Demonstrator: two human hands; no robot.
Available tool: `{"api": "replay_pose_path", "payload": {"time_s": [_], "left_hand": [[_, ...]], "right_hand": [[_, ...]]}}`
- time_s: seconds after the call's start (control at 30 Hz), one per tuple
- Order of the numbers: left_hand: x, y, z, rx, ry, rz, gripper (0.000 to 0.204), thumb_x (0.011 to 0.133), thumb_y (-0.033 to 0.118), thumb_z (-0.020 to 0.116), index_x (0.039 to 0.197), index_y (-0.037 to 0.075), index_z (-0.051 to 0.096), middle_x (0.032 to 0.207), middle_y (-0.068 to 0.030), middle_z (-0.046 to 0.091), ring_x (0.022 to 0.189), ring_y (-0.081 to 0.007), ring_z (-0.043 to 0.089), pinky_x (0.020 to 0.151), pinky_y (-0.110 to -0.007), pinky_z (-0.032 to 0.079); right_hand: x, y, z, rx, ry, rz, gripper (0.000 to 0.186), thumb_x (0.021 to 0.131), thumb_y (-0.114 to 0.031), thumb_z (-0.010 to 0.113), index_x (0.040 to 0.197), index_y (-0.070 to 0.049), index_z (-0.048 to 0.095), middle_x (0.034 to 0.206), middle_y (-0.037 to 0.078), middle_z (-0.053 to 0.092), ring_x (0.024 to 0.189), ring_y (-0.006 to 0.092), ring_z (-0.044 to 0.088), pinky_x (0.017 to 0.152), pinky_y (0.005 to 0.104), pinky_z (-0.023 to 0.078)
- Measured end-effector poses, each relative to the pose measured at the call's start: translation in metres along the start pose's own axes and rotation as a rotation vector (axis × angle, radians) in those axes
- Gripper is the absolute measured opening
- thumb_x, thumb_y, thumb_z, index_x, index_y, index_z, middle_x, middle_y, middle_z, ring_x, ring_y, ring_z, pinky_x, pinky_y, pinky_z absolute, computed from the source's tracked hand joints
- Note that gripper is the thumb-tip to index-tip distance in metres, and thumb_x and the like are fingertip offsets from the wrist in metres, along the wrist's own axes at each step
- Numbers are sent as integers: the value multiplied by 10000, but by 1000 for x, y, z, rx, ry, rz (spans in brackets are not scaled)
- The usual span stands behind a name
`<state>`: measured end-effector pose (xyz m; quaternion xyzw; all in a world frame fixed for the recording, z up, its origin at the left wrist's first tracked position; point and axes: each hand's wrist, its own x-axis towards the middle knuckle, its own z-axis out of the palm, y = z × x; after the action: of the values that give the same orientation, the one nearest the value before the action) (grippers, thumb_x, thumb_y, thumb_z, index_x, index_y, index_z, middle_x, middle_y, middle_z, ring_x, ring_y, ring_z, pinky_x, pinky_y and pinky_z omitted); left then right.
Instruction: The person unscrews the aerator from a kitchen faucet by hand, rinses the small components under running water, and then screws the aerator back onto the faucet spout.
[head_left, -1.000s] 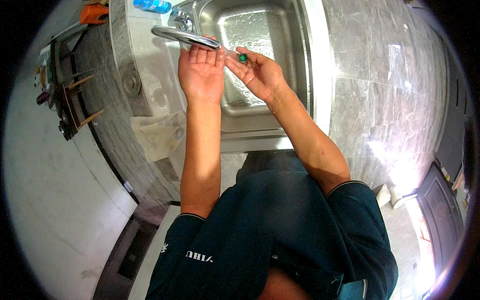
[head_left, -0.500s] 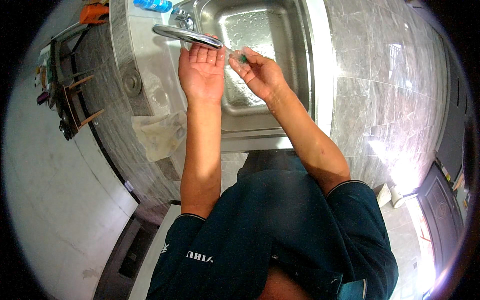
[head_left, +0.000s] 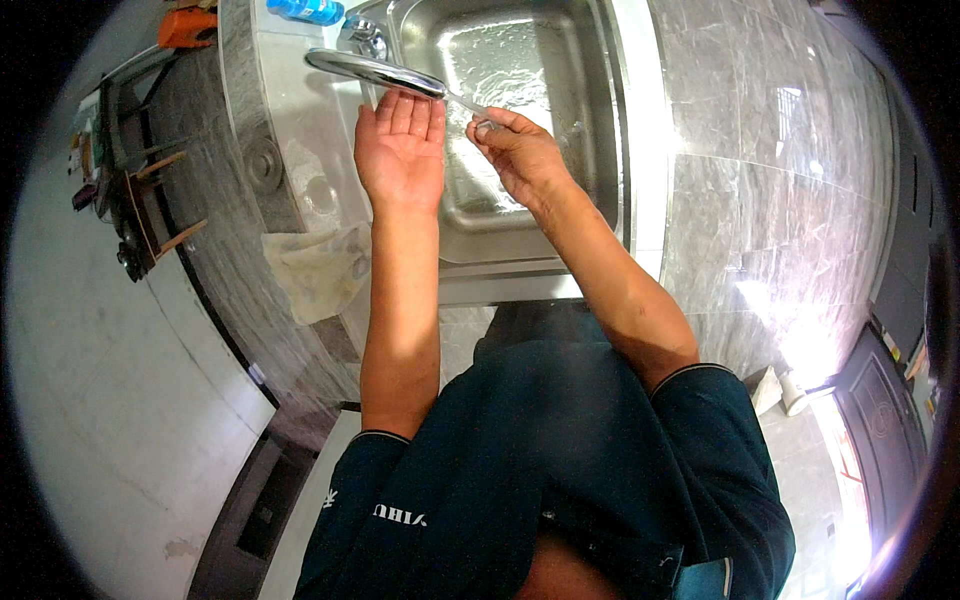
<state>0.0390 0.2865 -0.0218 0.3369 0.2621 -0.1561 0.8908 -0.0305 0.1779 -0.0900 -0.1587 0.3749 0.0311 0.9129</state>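
Note:
My left hand [head_left: 402,150] is palm up beside the chrome faucet [head_left: 375,72], its fingers stretched out under the spout and nothing in it. To the right, over the steel sink [head_left: 598,130], my right hand [head_left: 522,155] pinches a small clear thing [head_left: 485,130] between thumb and fingers. Its kind cannot be made out, since the fingers cover most of it. A thin stream of water [head_left: 462,102] runs slantwise from the spout tip onto or just by the right fingertips. Water ripples on the sink bottom.
A pale, stained cloth [head_left: 318,272] hangs over the counter's front edge, left of my left forearm. At the far left of the sink lies a blue bottle [head_left: 306,11], and an orange object [head_left: 188,28] is beyond it. Grey marble tiles [head_left: 760,150] cover the right side.
My right hand has turned and its fingers have closed more around the small thing; the green spot on it no longer shows. My left hand has barely shifted.

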Motion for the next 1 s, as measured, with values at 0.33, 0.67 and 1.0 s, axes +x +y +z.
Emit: {"api": "replay_pose_path", "payload": {"time_s": [0.33,0.67,1.0], "left_hand": [[20,2,-18,153,43,15,264,908,232,520,1055,14,536,1064,-94,578,1022,-220,543,938,-386,433],[95,81,-35,1171,-29,652,321,824,-26,525,1141,19,509,1104,-88,566,976,-193,574,869,-304,464],[167,114,-12,1786,-744,431,696,802,256,712,1381,70,374,1383,-157,414,1322,-275,332,1112,-467,207]], "right_hand": [[5,-7,-9,449,-50,215,130,914,-9,477,997,86,443,1001,223,504,919,305,596,818,343,574],[0,-18,-2,476,48,240,200,929,-31,454,1060,89,363,1026,262,480,909,330,603,804,353,587],[-3,-10,-7,462,28,239,221,948,-81,444,1089,68,363,998,258,536,900,326,620,805,369,579]]}}
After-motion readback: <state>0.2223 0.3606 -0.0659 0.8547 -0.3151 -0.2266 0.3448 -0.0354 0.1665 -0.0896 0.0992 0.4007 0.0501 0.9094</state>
